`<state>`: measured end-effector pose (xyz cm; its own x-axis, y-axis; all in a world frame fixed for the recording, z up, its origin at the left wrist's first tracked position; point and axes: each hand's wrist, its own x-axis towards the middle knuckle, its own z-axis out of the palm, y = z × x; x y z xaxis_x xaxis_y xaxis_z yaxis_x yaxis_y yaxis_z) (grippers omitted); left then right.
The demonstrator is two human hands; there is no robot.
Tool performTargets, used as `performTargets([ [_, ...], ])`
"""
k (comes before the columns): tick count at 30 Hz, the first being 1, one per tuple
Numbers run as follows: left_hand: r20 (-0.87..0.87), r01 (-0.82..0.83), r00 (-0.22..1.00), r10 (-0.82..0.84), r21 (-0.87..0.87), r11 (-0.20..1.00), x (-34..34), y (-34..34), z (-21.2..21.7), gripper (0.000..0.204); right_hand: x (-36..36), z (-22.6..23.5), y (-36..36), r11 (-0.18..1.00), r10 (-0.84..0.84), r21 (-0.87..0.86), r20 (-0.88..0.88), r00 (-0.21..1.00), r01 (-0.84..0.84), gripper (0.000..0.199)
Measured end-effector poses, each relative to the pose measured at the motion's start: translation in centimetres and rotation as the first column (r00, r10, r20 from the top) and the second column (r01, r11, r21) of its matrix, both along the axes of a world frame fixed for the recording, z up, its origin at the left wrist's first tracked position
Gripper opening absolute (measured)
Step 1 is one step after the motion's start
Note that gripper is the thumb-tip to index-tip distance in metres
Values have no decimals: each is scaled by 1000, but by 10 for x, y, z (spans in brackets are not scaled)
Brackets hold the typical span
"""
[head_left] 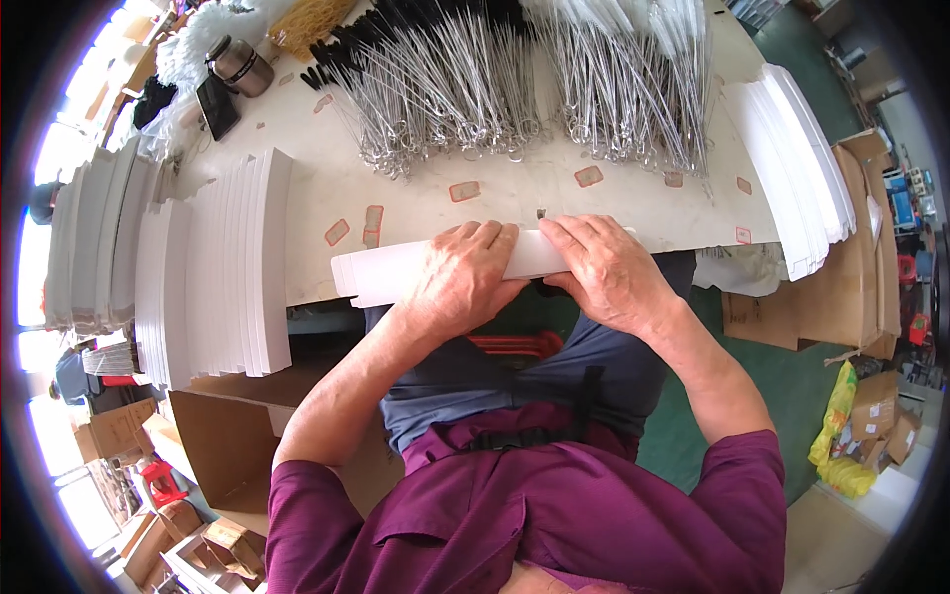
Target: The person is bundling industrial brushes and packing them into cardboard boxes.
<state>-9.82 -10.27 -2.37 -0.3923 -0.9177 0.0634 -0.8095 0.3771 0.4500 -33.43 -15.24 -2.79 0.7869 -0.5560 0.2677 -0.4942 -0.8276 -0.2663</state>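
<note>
A long, flat white carton point(381, 272) lies along the near edge of the pale worktable point(416, 193). My left hand point(463, 282) is closed over the carton's middle, fingers on top and palm wrapped around its near side. My right hand point(604, 272) grips its right end, which is hidden under the fingers. Both thumbs are tucked below the carton, over my lap.
Stacks of flat white cartons stand fanned at the left point(233, 262) and right point(797, 163) of the table. Heaps of metal scissor-like instruments point(445, 94) fill the far side. A metal flask point(240, 65) sits far left. Brown cardboard boxes point(223, 436) stand on the floor.
</note>
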Motion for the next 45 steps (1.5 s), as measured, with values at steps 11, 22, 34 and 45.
performTargets([
  [11,48,-91,994,98,-134,987,29,-8,-3,68,-3,-4,-23,997,-64,-48,51,997,66,56],
  [22,-47,-169,986,162,-242,956,18,11,-31,72,-8,-19,-15,999,-25,35,46,999,24,62],
  [34,259,-197,932,253,-222,955,39,44,-53,98,13,-33,10,988,-149,36,-39,988,150,79],
  [45,237,-235,922,307,-287,929,65,66,-39,81,-53,-44,-1,972,-213,-86,55,976,217,69],
])
